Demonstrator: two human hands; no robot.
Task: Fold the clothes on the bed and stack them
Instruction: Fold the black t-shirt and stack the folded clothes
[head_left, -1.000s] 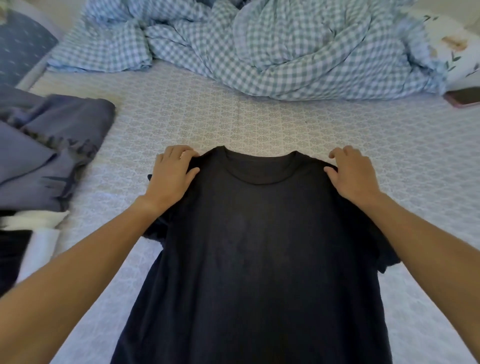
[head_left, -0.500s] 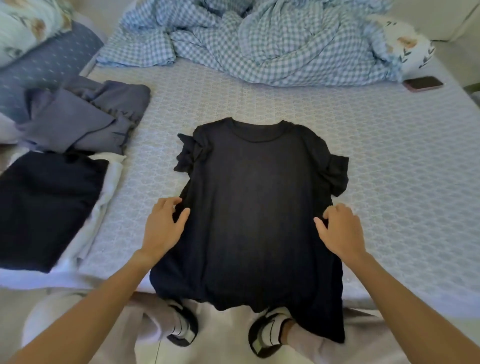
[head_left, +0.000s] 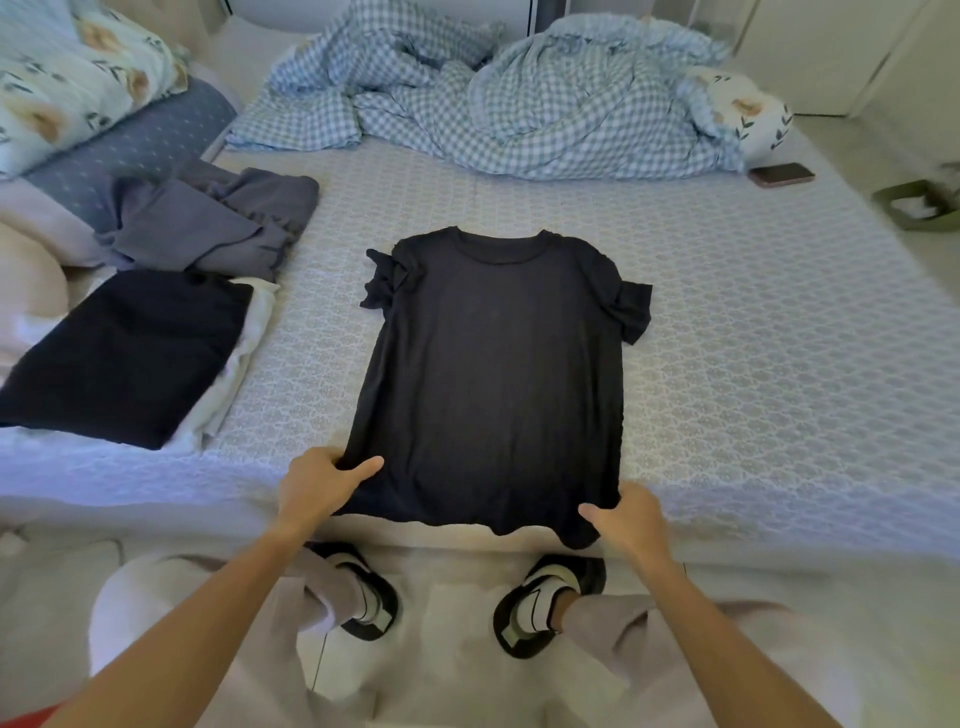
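Black T-shirt (head_left: 493, 374) lies flat, front up, on the bed (head_left: 753, 364), collar toward the far edge, hem at the near edge and slightly overhanging it. Roughly centred between the bed's left and right sides. Both short sleeves bunched: left one crumpled near the shoulder, right one folded back on itself.

Left hand (head_left: 319, 486) pinches the hem's left corner, thumb on top of the fabric, fingers curled beneath. Right hand (head_left: 631, 519) pinches the hem's right corner the same way, thumb pointing inward over the cloth. Both forearms bare.

Toward the bed's left edge, well apart from the shirt: a folded dark garment (head_left: 124, 358) resting on a folded white one (head_left: 244, 353), the white showing along its right side. Just beyond that stack, a loosely folded grey garment (head_left: 208, 228).

Along the far edge, a rumpled blue checked duvet (head_left: 493, 98). Floral pillow (head_left: 748, 111) at the far right corner, a phone (head_left: 782, 174) lying flat just nearer than it. More floral bedding (head_left: 62, 78) at the far left corner.

Below the near edge, the person's feet in dark slides (head_left: 545, 603) with pale socks, on a light floor. A green tray-like thing (head_left: 917, 205) sits on the floor off the bed's right side; contents unclear.
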